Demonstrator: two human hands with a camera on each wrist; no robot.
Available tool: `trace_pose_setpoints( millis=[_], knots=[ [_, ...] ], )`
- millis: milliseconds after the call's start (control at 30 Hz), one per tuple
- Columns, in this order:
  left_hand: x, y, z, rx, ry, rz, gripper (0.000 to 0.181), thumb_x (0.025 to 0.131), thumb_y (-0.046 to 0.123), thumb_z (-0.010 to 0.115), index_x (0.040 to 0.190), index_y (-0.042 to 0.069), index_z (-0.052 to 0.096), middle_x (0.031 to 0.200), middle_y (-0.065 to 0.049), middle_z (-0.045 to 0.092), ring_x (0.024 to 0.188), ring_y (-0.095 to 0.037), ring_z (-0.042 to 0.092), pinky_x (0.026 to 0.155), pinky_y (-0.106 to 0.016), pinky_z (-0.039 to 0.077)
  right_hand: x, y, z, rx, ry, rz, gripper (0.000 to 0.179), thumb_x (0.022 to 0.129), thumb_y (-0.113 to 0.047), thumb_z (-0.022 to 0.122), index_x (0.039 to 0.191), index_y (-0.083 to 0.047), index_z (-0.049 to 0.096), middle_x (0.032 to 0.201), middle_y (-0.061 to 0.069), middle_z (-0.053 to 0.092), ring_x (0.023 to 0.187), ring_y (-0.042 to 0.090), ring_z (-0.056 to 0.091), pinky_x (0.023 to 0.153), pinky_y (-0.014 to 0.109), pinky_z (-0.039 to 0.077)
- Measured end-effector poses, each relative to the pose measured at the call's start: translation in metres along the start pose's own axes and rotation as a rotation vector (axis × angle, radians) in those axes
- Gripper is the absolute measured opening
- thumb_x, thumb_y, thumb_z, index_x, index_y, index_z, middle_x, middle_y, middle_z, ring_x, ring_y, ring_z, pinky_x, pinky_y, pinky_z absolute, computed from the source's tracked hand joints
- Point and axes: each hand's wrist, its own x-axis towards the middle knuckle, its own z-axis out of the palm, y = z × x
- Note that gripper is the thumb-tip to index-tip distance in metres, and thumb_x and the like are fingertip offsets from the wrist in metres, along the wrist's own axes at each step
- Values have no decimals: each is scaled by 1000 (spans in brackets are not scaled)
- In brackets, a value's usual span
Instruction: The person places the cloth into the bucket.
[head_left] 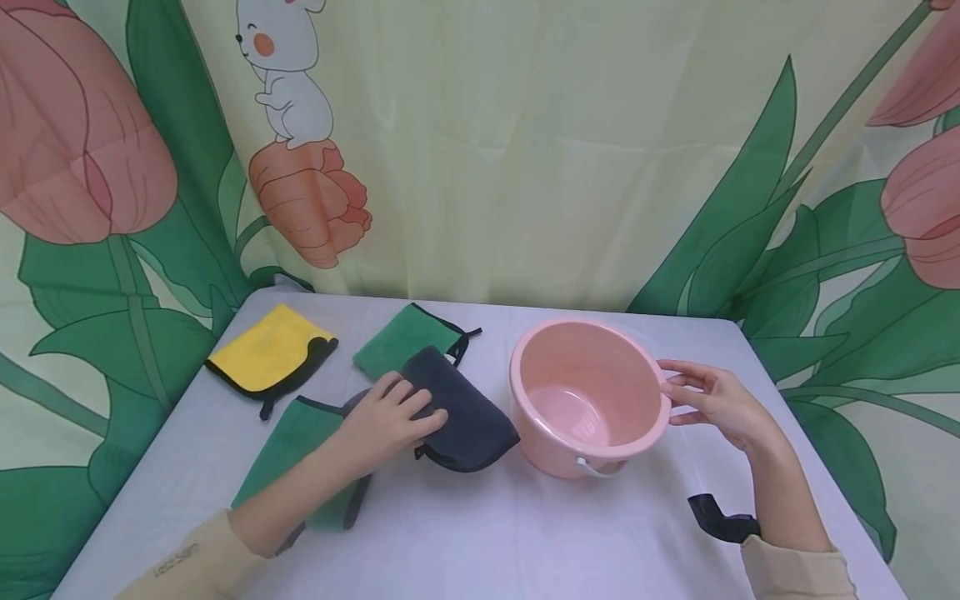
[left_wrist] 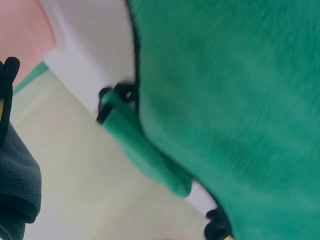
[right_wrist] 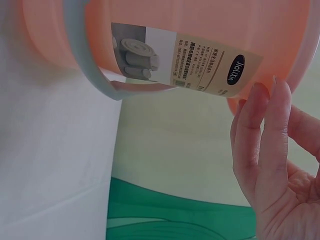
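Note:
In the head view my left hand [head_left: 393, 417] grips a folded dark navy towel [head_left: 461, 417] from above, its black-trimmed end close beside the bucket. The same dark towel [left_wrist: 17, 185] shows at the left edge of the left wrist view, where the hand itself is out of sight. My right hand [head_left: 716, 404] holds the rim of a pink bucket [head_left: 551, 437] at its right side. In the right wrist view, two long fingers [right_wrist: 272, 135] lie along the bucket's outer wall beside a paper label [right_wrist: 185, 60]. The bucket stands upright with its white handle [head_left: 596, 469] hanging down at the front.
One folded green towel [head_left: 405, 342] lies behind the dark one; another green towel [head_left: 322, 429] lies partly under my left forearm. A yellow towel [head_left: 270, 354] with black trim is at the back left. A tulip-patterned curtain [head_left: 510, 167] hangs behind the white table [head_left: 525, 550].

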Motion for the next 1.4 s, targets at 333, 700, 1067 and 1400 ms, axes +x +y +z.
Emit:
trace_pose_setpoints(
  millis=[333,700,1067,1400],
  knots=[
    [17,-22,-26,55,56,-9,52,57,24,85,99,19,55,85,-4,51,79,-24,46,79,-41,40,0,-2,1,-8,6,2,63,89,-25,58,138,4,31,120,24,52,83,9,64,69,34,54],
    [58,-30,-37,62,148,25,43,67,21,79,101,18,54,86,-5,51,79,-24,45,80,-41,38,1,0,1,-7,12,7,65,88,-26,60,138,4,31,107,13,58,82,9,64,68,35,54],
    [98,-17,-15,81,137,40,32,75,24,73,104,23,57,90,-2,52,83,-22,46,87,-39,37,1,2,1,2,14,14,64,88,-26,60,138,3,32,111,14,58,82,9,64,67,35,54],
    [129,-4,5,49,98,60,30,80,27,68,107,25,54,96,0,51,86,-20,46,88,-38,36,2,3,1,-6,19,8,64,88,-26,60,138,3,32,103,9,59,81,9,64,67,35,54]
  ],
)
